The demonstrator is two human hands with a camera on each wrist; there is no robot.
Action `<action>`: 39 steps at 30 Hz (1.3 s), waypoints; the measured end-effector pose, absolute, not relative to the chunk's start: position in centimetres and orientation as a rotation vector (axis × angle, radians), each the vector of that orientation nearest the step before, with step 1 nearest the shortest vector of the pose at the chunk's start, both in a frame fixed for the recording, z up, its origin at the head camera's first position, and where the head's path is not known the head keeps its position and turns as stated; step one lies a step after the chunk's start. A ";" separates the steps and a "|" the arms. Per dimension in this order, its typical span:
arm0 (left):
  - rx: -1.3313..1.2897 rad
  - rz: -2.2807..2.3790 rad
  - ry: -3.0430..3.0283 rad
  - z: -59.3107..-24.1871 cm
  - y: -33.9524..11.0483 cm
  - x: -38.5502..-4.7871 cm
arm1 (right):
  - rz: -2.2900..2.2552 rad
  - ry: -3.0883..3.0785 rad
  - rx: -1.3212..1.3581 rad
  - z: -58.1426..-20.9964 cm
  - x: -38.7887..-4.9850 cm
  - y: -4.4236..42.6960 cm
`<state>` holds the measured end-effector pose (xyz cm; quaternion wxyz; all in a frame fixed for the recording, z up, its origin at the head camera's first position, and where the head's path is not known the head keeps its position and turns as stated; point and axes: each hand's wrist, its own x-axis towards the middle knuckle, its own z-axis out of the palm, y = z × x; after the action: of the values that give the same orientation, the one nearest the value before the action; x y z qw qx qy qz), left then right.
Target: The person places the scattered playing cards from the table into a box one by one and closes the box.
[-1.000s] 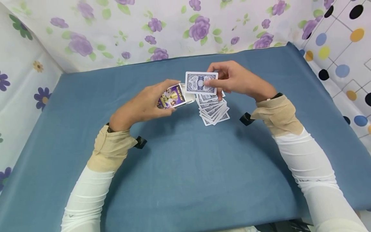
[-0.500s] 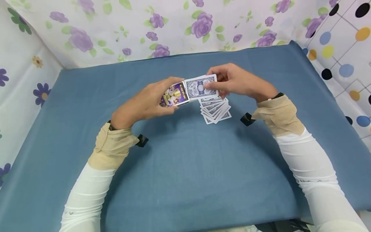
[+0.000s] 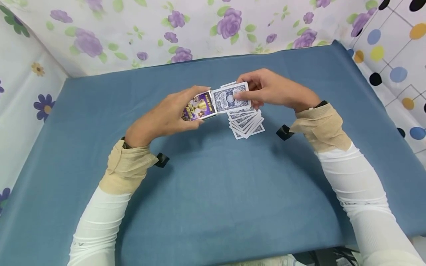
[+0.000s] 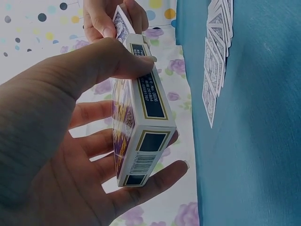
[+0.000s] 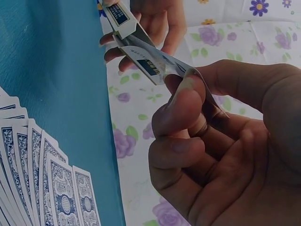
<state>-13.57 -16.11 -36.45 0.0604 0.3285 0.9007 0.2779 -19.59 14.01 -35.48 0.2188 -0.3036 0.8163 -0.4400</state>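
Observation:
My left hand (image 3: 166, 114) grips a purple and white playing-card box (image 3: 200, 106) by its long edges, thumb on the near side, as the left wrist view shows too. Between thumb and curled fingers, my right hand (image 3: 274, 90) pinches a blue-backed playing card (image 3: 230, 97) at the box's open right end. In the right wrist view the card (image 5: 181, 66) bends a little and its far end meets the box mouth; how deep it reaches inside is hidden. Below on the table, a fanned pile of blue-backed cards (image 3: 247, 125) lies under the right hand.
A blue cloth (image 3: 213, 192) covers the table. Behind it hangs a flowered sheet (image 3: 139, 33), with a dotted sheet (image 3: 396, 55) on the right. Dark items (image 3: 327, 256) sit below the table's front edge.
The right hand has brought the card from above the box's end down to its mouth, in line with the box. The left hand still holds the box, and the pile looks unchanged.

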 end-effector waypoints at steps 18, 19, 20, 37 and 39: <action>1.025 0.869 2.717 -36.0 -16.2 -13.7 | -1.238 2.230 -0.874 -35.2 -20.1 14.4; 1.027 0.867 2.716 -36.0 -16.2 -13.7 | -1.237 2.219 -0.870 -35.2 -20.1 14.5; 1.027 0.863 2.714 -36.1 -16.2 -13.7 | -1.236 2.206 -0.864 -35.2 -20.1 14.5; 1.042 0.847 2.690 -36.0 -16.0 -13.5 | -1.203 2.180 -0.802 -35.8 -20.3 14.0; 1.035 0.837 2.685 -36.1 -15.9 -13.4 | -1.190 2.184 -0.778 -36.0 -20.2 13.9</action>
<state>-13.41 -15.90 -36.10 0.0723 0.3444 0.8936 0.2787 -20.17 13.87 -36.05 0.2644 -0.2880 0.8082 -0.4404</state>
